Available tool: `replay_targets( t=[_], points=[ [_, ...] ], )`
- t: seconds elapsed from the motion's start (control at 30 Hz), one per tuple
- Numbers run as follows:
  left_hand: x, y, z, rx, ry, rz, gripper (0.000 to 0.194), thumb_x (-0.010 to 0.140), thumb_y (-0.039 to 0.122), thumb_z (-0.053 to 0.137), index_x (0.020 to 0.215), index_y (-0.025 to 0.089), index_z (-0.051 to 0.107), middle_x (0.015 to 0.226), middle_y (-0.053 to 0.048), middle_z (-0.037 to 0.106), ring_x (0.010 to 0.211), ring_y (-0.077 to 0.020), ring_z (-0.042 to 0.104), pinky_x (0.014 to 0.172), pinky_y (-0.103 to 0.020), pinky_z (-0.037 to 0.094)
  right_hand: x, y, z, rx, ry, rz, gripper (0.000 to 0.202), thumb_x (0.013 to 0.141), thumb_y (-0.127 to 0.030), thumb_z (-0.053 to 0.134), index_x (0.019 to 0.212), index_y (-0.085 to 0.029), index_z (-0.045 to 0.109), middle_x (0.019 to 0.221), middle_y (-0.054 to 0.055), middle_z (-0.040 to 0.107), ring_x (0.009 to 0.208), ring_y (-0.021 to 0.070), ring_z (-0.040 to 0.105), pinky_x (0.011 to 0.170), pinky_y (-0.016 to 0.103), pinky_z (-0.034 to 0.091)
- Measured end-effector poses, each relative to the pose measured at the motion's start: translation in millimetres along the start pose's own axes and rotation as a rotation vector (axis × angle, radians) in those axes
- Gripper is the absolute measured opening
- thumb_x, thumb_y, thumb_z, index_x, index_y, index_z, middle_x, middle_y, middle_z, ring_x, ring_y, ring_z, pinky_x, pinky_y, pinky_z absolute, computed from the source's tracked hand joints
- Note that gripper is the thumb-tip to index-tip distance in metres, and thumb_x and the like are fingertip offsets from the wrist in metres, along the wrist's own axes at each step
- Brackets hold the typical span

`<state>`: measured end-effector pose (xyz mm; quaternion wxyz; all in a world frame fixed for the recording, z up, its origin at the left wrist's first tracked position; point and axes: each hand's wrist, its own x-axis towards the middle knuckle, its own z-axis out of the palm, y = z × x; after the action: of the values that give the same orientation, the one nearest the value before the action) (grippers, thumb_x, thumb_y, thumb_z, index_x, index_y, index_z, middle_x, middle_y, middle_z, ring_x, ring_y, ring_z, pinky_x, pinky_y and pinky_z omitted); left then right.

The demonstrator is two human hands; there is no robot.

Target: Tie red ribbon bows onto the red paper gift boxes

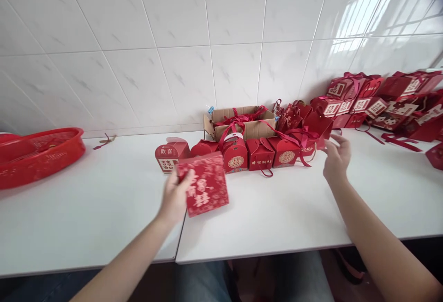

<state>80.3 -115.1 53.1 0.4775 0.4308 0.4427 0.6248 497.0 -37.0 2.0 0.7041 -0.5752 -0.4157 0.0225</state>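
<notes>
My left hand (177, 196) grips a flat, square red packet (208, 184) with pale characters on its face. The packet is held above the table's front part and slightly blurred by motion. On the right, my right hand (337, 159) has its fingers bent together at the edge of a dark red open-topped box (317, 122); what lies between the fingertips is hidden. A row of red gift boxes stands behind the packet, among them one with a white label (169, 156), one with a gold round emblem (236, 156) and one with a cord handle (260, 155).
Behind the row is an open cardboard box (254, 129) holding red ribbons. Stacked red boxes (360, 103) line the tiled wall on the right. A red plastic basket (41, 159) sits far left, with a small tassel (104, 141) beside it. A seam divides the white tabletop (277, 214).
</notes>
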Motion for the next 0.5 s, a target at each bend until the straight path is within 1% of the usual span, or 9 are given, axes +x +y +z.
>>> replay_targets(
  t=[0.1,0.17,0.23,0.3,0.33,0.37,0.4,0.47,0.5],
  points=[
    [1.2,-32.7,40.0,-0.053,-0.213,-0.079,0.039,0.071,0.040,0.074,0.100,0.022,0.055,0.096,-0.001,0.069,0.085,-0.0208,0.068,0.076,-0.036,0.055,-15.3,-39.5,31.7,0.089,-0.175,-0.154,0.035,0.079,-0.040,0.056,0.107,-0.019,0.057,0.123,0.012,0.054,0.115,0.0243,0.053,0.085,0.037,0.052],
    [4.5,-42.7,57.1,-0.024,-0.343,-0.088,0.041,0.074,0.043,0.071,0.105,0.022,0.055,0.103,-0.004,0.068,0.093,-0.0214,0.065,0.083,-0.037,0.052,-28.3,-56.3,50.1,0.129,-0.231,-0.240,0.032,0.082,-0.039,0.055,0.106,-0.019,0.059,0.124,0.013,0.052,0.118,0.0251,0.051,0.084,0.038,0.052],
    [10.2,-43.5,62.8,0.072,-0.484,-0.074,0.046,0.075,0.045,0.071,0.111,0.022,0.054,0.110,-0.007,0.065,0.102,-0.0228,0.062,0.089,-0.037,0.049,-40.4,-60.0,62.9,0.122,-0.206,-0.292,0.030,0.086,-0.037,0.051,0.108,-0.018,0.058,0.123,0.014,0.052,0.119,0.0253,0.050,0.085,0.040,0.051],
    [20.7,-35.6,57.9,0.189,-0.604,-0.029,0.050,0.074,0.048,0.071,0.114,0.022,0.055,0.115,-0.009,0.062,0.108,-0.0246,0.058,0.090,-0.037,0.048,-49.0,-51.6,69.2,0.038,-0.137,-0.337,0.030,0.089,-0.035,0.045,0.110,-0.018,0.057,0.123,0.014,0.053,0.120,0.0262,0.048,0.090,0.045,0.047],
    [28.9,-28.7,53.3,0.239,-0.630,0.018,0.050,0.074,0.051,0.069,0.113,0.022,0.056,0.116,-0.009,0.062,0.109,-0.0252,0.057,0.090,-0.037,0.047,-51.6,-44.4,70.5,-0.015,-0.114,-0.362,0.029,0.090,-0.034,0.044,0.111,-0.019,0.057,0.124,0.014,0.053,0.121,0.0269,0.047,0.094,0.048,0.044],
    [39.6,-20.2,48.7,0.280,-0.620,0.086,0.047,0.077,0.055,0.064,0.110,0.021,0.058,0.114,-0.009,0.062,0.108,-0.0251,0.057,0.088,-0.036,0.047,-53.3,-36.5,70.9,-0.066,-0.100,-0.394,0.029,0.090,-0.033,0.043,0.111,-0.019,0.057,0.124,0.014,0.053,0.120,0.0276,0.047,0.097,0.052,0.040],
    [53.3,-10.6,45.4,0.320,-0.570,0.178,0.043,0.082,0.057,0.056,0.104,0.020,0.061,0.111,-0.009,0.063,0.107,-0.0239,0.057,0.088,-0.035,0.046,-54.2,-28.6,71.1,-0.109,-0.089,-0.417,0.029,0.090,-0.032,0.042,0.112,-0.019,0.057,0.124,0.013,0.053,0.120,0.0281,0.046,0.099,0.054,0.037],
    [89.2,9.4,46.1,0.365,-0.358,0.342,0.038,0.088,0.052,0.044,0.088,0.019,0.062,0.093,-0.008,0.065,0.095,-0.0210,0.060,0.084,-0.033,0.047,-56.1,-15.1,72.0,-0.174,-0.055,-0.456,0.030,0.090,-0.030,0.040,0.113,-0.020,0.055,0.126,0.014,0.052,0.122,0.0289,0.044,0.102,0.056,0.033],
    [110.7,18.3,50.8,0.434,-0.260,0.348,0.036,0.090,0.048,0.042,0.082,0.018,0.061,0.086,-0.006,0.065,0.087,-0.0192,0.061,0.080,-0.032,0.048,-58.0,-10.1,73.2,-0.207,-0.055,-0.485,0.030,0.090,-0.029,0.040,0.115,-0.020,0.054,0.128,0.014,0.051,0.124,0.0292,0.043,0.102,0.055,0.032]
  ],
)
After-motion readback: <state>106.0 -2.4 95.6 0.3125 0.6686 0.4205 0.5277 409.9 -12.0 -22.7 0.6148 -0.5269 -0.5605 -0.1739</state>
